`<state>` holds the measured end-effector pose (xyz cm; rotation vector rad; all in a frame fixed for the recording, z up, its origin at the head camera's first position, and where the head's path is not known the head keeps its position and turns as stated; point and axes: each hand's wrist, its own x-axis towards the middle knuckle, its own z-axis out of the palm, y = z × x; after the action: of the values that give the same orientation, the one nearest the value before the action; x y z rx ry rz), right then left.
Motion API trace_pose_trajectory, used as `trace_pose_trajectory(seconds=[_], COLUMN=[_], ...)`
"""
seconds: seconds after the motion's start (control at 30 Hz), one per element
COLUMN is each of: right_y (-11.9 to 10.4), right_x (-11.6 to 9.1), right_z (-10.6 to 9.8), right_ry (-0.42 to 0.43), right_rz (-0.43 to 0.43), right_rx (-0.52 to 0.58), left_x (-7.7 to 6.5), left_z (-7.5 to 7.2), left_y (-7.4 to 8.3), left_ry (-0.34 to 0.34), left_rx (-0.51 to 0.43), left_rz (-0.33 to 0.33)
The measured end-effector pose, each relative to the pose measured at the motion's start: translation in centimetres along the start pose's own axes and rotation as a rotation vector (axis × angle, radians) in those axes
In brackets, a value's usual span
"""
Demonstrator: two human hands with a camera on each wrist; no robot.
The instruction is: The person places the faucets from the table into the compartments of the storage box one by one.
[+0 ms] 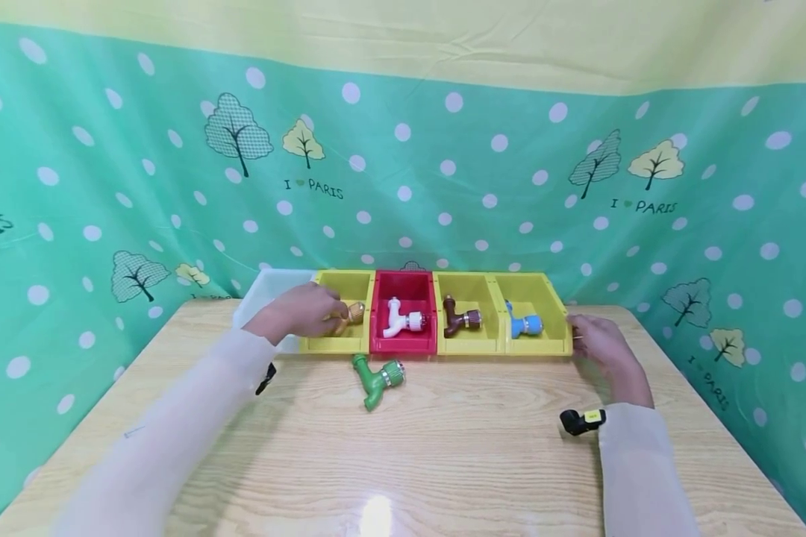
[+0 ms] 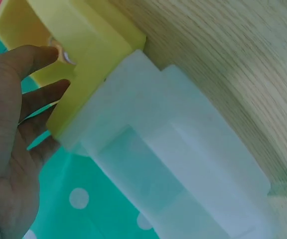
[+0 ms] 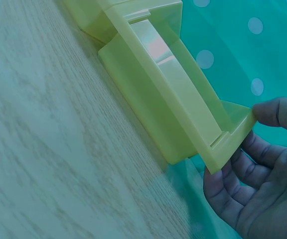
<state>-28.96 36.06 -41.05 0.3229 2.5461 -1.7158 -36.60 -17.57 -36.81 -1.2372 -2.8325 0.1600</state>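
Observation:
A row of joined bins stands at the back of the table. My left hand (image 1: 307, 309) reaches into the left yellow bin (image 1: 338, 345) and pinches an orange tap (image 1: 355, 312); the bin wall hides its fingertips in the left wrist view. My right hand (image 1: 603, 341) grips the outer edge of the rightmost yellow bin (image 3: 183, 114), thumb on one side, fingers on the other. A white tap (image 1: 398, 321) lies in the red bin (image 1: 403, 347), a brown tap (image 1: 458, 318) and a blue tap (image 1: 525, 325) in the yellow bins to its right.
On the table (image 1: 457, 440), in front of the bins, lies a green tap (image 1: 378, 379). A translucent white bin (image 2: 183, 149) forms the left end of the row. Behind hangs a green dotted curtain (image 1: 443, 164), which also runs along both sides.

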Motion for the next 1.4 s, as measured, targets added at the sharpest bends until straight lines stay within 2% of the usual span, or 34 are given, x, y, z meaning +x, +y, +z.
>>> trace_pose_trajectory(seconds=[0.17,0.37,0.57,0.83,0.93,1.2,1.4], right_y=[0.1,0.2,0.4,0.5,0.4,0.3,0.2], right_x=[0.1,0.2,0.2,0.4,0.4,0.3,0.1], right_z=[0.0,-0.2,-0.4,-0.2,0.0,0.1,0.1], right_ry=[0.012,0.015,0.013,0.002,0.011,0.009,0.010], right_rz=[-0.010,-0.012,-0.019,-0.015,-0.003,-0.004,-0.004], right_rx=[0.017,0.017,0.020,-0.005,-0.009,-0.022,-0.026], left_x=[-1.4,-2.5,-3.4,-4.9,-5.2,-5.1,-4.7], left_z=[-1.1,-1.8,-1.2,0.1,0.3,0.7,1.4], left_y=[0.8,2.2,3.2,6.0,7.3,11.1,12.5], left_ry=[0.072,0.143,0.226,0.250,0.230,0.067,-0.005], left_rx=[0.005,0.034,0.034,-0.044,-0.070,-0.170,-0.175], left_rz=[0.013,0.074,0.091,0.131,0.136,0.121,0.129])
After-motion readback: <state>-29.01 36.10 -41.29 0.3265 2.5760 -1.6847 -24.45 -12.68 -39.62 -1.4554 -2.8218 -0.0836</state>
